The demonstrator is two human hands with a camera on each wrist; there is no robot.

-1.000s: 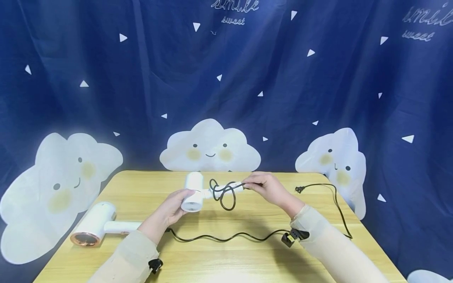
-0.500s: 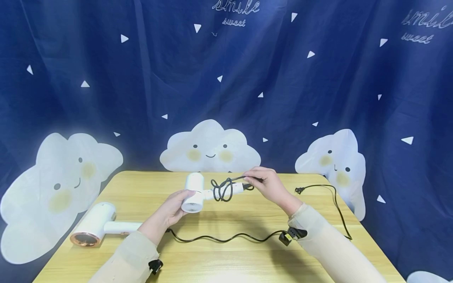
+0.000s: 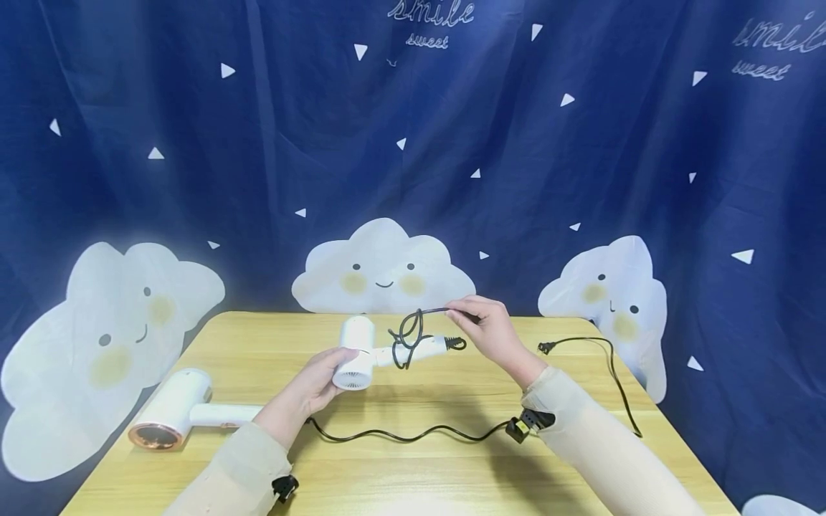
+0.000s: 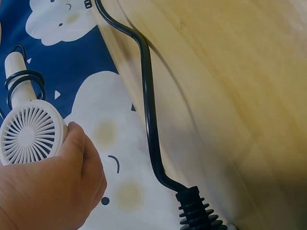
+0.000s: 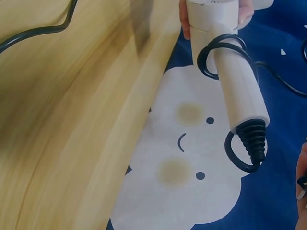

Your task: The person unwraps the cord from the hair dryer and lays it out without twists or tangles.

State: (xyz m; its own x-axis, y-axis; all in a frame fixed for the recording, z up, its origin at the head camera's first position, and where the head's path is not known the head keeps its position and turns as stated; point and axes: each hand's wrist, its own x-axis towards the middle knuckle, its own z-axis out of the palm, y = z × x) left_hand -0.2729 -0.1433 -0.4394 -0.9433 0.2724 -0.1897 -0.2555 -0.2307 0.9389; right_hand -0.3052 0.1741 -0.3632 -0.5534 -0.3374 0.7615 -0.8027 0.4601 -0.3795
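Observation:
A small white hair dryer (image 3: 357,335) is held above the table by my left hand (image 3: 314,382), whose fingers and thumb grip its head. Its slatted round vent (image 4: 26,136) faces the left wrist camera. The handle (image 5: 240,91) points right and ends in a ribbed black sleeve (image 5: 251,140). Black cord (image 3: 408,337) is looped loosely around the handle. With thumb and fingers, my right hand (image 3: 492,330) pinches the cord beyond the loops, up and right of the handle's end. Only a sliver of the right hand shows at the right wrist view's edge.
A larger white hair dryer (image 3: 174,408) with a copper-coloured rim lies at the table's left, partly behind my left forearm. Its black cord (image 3: 413,436) runs across the wooden table (image 3: 400,480); a plug (image 3: 546,347) lies at the right. A patterned blue curtain (image 3: 413,193) hangs behind.
My right hand has risen slightly, drawing the cord up and away from the handle's end. The loops have shifted and lifted. My left hand stays almost still with the small hair dryer.

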